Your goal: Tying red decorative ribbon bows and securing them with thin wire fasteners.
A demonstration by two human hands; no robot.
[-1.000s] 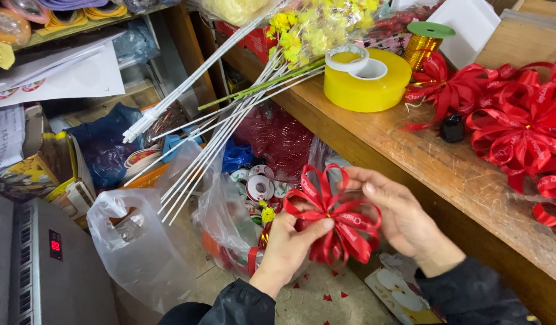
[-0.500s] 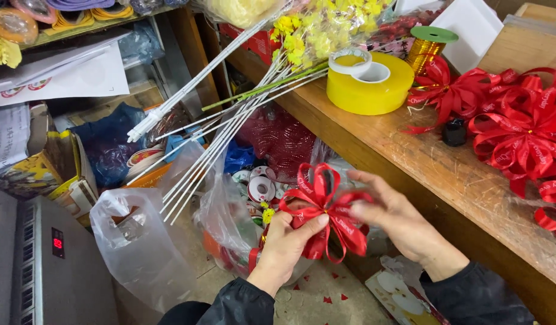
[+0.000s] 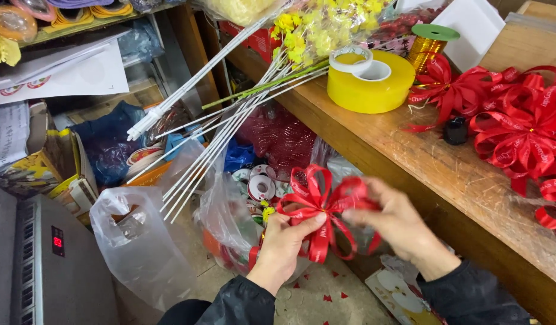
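The red ribbon bow (image 3: 323, 204) sits between the 2 hands, held up in the air in front of the wooden bench (image 3: 446, 180) and above the clutter on the floor. The left hand (image 3: 285, 241) is below and to the left of the bow, closed around its lower middle, with the thumb pressed across the knot and a ribbon tail hanging down past the fingers. The right hand (image 3: 398, 225) is on the bow's right side, its fingers curled in and pinching one of the right-hand loops; the hand is a little blurred, so it seems to grip the loop's edge, though the exact hold is hard to make out. Both hands touch the bow, and its loops fan out above and between them. On the bench, well apart from the hands, stand a big yellow tape roll (image 3: 370, 81) with a smaller white tape roll (image 3: 351, 59) on top, a gold thread spool (image 3: 430, 45) with a green cap, and a heap of finished red bows (image 3: 518, 129). Below the hands lie clear plastic bags (image 3: 139, 247), and white sticks (image 3: 224, 129) lean from the bench edge down to the left.
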